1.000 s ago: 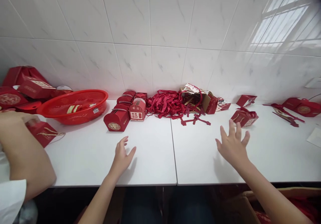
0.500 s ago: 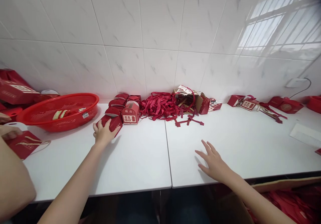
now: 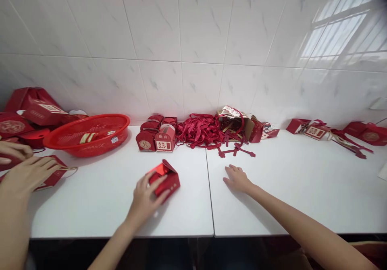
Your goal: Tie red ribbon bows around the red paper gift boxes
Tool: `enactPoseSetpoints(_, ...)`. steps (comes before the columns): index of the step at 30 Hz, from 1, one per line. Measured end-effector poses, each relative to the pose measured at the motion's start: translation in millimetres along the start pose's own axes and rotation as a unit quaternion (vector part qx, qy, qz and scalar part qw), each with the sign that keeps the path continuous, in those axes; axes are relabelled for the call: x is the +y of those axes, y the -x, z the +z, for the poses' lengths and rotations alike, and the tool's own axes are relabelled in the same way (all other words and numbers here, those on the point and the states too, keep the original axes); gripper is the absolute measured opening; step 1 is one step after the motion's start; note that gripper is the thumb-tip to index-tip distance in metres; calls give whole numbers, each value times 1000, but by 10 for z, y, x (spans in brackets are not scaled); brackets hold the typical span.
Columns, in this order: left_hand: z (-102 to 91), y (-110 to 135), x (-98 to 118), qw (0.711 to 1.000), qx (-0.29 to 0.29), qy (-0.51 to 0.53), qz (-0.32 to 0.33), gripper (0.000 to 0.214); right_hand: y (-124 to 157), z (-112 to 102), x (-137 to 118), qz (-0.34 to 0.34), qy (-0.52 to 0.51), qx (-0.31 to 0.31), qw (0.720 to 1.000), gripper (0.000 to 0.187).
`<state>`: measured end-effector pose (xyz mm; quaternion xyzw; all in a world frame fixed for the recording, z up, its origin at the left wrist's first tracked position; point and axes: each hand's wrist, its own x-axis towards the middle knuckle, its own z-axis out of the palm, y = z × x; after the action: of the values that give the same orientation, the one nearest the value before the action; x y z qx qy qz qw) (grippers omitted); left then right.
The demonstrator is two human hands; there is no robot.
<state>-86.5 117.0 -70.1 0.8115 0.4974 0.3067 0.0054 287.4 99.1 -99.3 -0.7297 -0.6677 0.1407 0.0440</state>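
My left hand [image 3: 145, 198] grips a small red gift box [image 3: 165, 179] with its flap open, resting on the white table [image 3: 102, 197] near the front middle. Palm down on the table to the right of the seam lies my right hand [image 3: 238, 179], its fingers loosely curled and holding nothing. A row of similar red boxes [image 3: 155, 136] stands at the back by the wall. Beside them is a heap of red ribbons [image 3: 201, 129].
A red plastic basket [image 3: 87, 134] sits back left. Another person's hands [image 3: 26, 171] work on a flat red box at the far left. A torn cardboard box [image 3: 238, 123] lies behind the ribbons. More red boxes [image 3: 314, 129] lie back right.
My left hand has pulled a red box from the row at the back toward the table's front. My right hand has slid left and forward on the table.
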Motion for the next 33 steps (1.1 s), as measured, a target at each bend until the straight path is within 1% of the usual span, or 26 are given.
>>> enactPoseSetpoints(2,4,306,257,998,-17,26,57,41,-208,-8,-81,7,10,21,1000,51)
enactPoseSetpoints(4,-22,540,494,996,-39,30,78,46,-408,-24,-164,-2,21,33,999,47)
enactPoseSetpoints(7,-83,700,716,995,-45,29,84,49,-701,-28,-301,-39,39,40,998,41)
enactPoseSetpoints(9,-114,716,767,995,-47,35,78,50,-887,-7,-398,-61,50,36,996,42)
enactPoseSetpoints(12,-132,703,773,995,-56,43,67,51,-1116,33,-520,-71,60,28,995,47)
enactPoseSetpoints(14,-128,702,769,995,-62,44,60,50,-1205,43,-567,-76,63,27,995,46)
enactPoseSetpoints(16,-118,708,768,995,-69,45,56,50,-1218,34,-582,-93,63,34,993,44)
enactPoseSetpoints(18,-103,713,767,995,-71,51,50,50,-1150,15,-574,-126,59,42,989,36)
enactPoseSetpoints(20,-85,710,762,994,-69,63,47,49,-1008,3,-553,-165,48,46,984,25)
enactPoseSetpoints(21,-74,705,758,994,-69,70,47,49,-915,4,-542,-182,42,48,981,24)
enactPoseSetpoints(24,-43,673,749,992,-70,89,50,48,-577,41,-513,-215,19,62,974,30)
enactPoseSetpoints(28,-46,593,753,989,-81,105,61,47,-46,85,-484,-248,-16,73,966,27)
enactPoseSetpoints(31,-84,516,761,985,-113,110,69,46,376,-3,-466,-281,-71,45,956,23)
enactPoseSetpoints(32,-97,491,762,983,-125,112,70,47,512,-69,-460,-292,-126,16,948,22)
enactPoseSetpoints(33,-109,467,764,981,-135,115,72,47,641,-153,-453,-298,-188,-32,935,20)
